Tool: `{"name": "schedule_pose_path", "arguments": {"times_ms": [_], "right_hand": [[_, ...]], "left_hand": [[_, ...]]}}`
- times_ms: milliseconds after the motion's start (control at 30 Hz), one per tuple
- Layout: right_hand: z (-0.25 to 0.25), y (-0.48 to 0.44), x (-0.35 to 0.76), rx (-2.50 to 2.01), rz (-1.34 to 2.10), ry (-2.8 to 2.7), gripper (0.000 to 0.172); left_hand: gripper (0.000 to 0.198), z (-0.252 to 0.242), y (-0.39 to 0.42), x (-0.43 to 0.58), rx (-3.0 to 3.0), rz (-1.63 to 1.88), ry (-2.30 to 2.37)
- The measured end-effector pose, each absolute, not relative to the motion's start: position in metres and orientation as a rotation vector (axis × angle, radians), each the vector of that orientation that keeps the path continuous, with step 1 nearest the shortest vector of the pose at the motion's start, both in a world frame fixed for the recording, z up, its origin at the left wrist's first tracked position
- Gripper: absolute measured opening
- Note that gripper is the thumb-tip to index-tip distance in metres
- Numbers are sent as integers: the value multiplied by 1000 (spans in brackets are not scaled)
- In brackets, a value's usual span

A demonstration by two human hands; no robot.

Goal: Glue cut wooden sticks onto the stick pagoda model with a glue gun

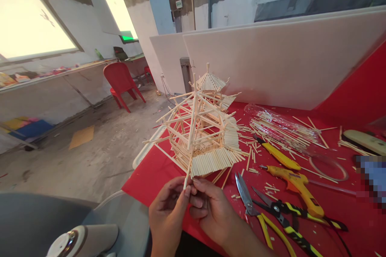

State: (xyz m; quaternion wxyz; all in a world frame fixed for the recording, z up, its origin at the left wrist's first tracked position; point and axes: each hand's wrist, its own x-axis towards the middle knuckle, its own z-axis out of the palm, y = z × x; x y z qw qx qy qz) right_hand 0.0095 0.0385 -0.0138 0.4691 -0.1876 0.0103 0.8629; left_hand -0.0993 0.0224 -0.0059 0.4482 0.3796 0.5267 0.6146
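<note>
A pagoda model (211, 164) built of thin wooden sticks stands at the near edge of the red table, its lower roof partly covered with short sticks and its upper frame bare. My left hand (169, 213) is closed at the model's near corner, thumb and fingers pinching the end of a wooden stick (187, 174) that juts toward me. Close beside it, my right hand (215, 213) has its thumb and forefinger pressed together just under the roof edge. Whatever lies between those right fingertips is hidden.
Right of the model lie scissors (245, 194), pruning shears (283, 213), a yellow glue gun (297, 186), a utility knife (279, 154) and a plastic bag of sticks (280, 128). A flask (87, 241) is at lower left. White boards (271, 60) stand behind.
</note>
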Motion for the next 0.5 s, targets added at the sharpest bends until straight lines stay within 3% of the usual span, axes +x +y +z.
{"name": "schedule_pose_path", "arguments": {"times_ms": [500], "right_hand": [[-13, 40, 8, -477, 2076, -30, 27]], "left_hand": [[21, -8, 23, -90, 1123, 1618, 1507]]}}
